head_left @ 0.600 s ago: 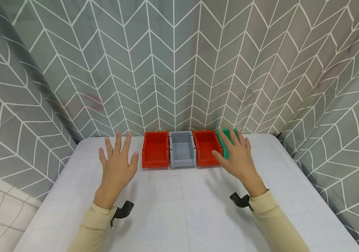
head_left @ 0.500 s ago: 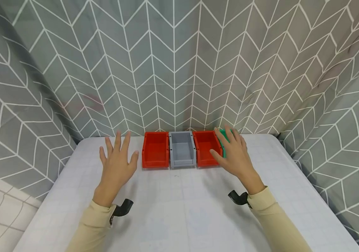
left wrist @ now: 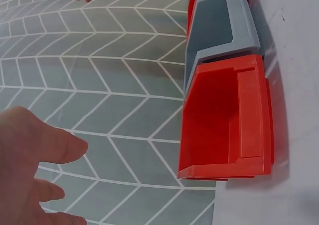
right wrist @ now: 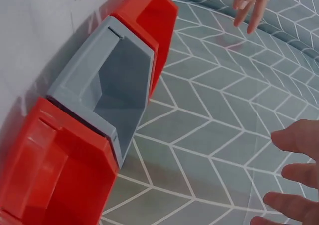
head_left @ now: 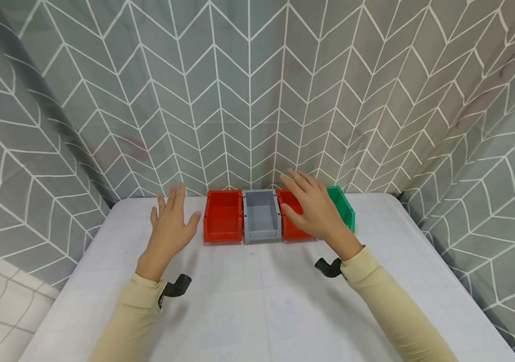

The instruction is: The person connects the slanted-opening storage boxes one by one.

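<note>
Four bins stand side by side at the back of the white table: a red bin [head_left: 223, 216] at the left, a grey bin [head_left: 262, 215], a second red bin [head_left: 297, 232] and a green bin [head_left: 343, 208] at the right. My left hand [head_left: 169, 229] hovers left of the first red bin, fingers spread and holding nothing. My right hand [head_left: 312, 208] hangs over the second red bin, hiding part of it and the green bin's edge; its fingers are extended and grip nothing. In the left wrist view, the left red bin [left wrist: 214, 120] has no contents showing.
A grey curtain [head_left: 248, 90] with white chevron lines hangs behind the table and along both sides. The white tabletop [head_left: 239, 301] stretches in front of the bins. A black wrist mount [head_left: 178, 286] sticks out from each sleeve.
My right hand has moved left, from over the green bin to over the second red bin, uncovering the green one. My left hand has turned slightly and stays beside the left red bin.
</note>
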Motion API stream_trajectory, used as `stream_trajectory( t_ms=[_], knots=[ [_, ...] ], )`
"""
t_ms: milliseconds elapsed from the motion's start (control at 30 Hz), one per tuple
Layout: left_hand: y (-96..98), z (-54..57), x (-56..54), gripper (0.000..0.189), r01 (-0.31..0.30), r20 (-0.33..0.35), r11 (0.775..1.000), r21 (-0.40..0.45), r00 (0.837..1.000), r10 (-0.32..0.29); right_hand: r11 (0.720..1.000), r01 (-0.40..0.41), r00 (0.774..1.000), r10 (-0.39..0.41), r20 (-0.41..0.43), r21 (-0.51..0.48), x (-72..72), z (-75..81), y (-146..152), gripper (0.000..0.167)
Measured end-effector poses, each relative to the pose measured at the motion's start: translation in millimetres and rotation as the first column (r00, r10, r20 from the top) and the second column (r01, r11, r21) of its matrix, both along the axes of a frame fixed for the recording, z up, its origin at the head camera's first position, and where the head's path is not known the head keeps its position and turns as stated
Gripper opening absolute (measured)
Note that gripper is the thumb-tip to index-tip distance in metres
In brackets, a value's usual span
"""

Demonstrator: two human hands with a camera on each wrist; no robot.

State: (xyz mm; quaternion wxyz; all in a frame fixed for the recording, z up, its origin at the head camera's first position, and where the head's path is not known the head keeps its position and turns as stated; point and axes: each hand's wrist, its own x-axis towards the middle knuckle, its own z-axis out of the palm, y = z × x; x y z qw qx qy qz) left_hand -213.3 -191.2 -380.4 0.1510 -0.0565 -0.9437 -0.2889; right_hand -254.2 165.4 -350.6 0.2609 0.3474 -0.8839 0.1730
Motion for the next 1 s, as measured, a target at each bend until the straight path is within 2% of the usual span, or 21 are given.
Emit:
stream_trajectory(
  t_ms=[100, 200, 367, 533, 667, 800, 1000],
  knots=[
    [1.5, -1.0, -7.0, 0.081, 0.004, 0.007, 1.0, 0.004, 1.0, -0.004, 1.0, -0.017, 1.0, 0.017, -0.011, -0.021, -6.9, 2.5, -5, 0.063],
    [2.2, -1.7, -13.8, 0.079, 0.007, -0.009, 1.0, 0.004, 1.0, -0.007, 0.998, -0.033, 0.999, 0.035, 0.038, -0.06, -15.1, 6.0, -10, 0.06],
    [4.2, -2.7, -23.9, 0.076, 0.016, -0.05, 1.0, 0.012, 0.999, -0.016, 0.977, -0.084, 0.983, 0.113, 0.144, -0.195, -29.8, 8.5, -18, 0.055],
    [6.0, -3.2, -29.4, 0.076, 0.022, -0.047, 0.999, 0.024, 0.999, -0.02, 0.961, -0.078, 0.971, 0.134, 0.2, -0.264, -39.5, 4.6, -22, 0.051],
    [3.1, -2.0, -34.0, 0.076, 0.015, -0.02, 0.999, 0.031, 1.0, -0.014, 0.96, -0.087, 0.958, 0.154, 0.24, -0.266, -51.6, 0.9, -27, 0.049],
    [0.0, -2.1, -43.2, 0.074, 0.016, -0.009, 0.999, 0.043, 1.0, -0.016, 0.965, -0.064, 0.948, 0.139, 0.287, -0.255, -64.8, -0.6, -32, 0.049],
    [-1.7, -11.7, -57.6, 0.075, 0.01, 0.082, 0.999, 0.037, 0.997, -0.013, 0.993, -0.012, 0.941, 0.05, 0.335, -0.113, -84.1, -7.4, -41, 0.048]
  ],
)
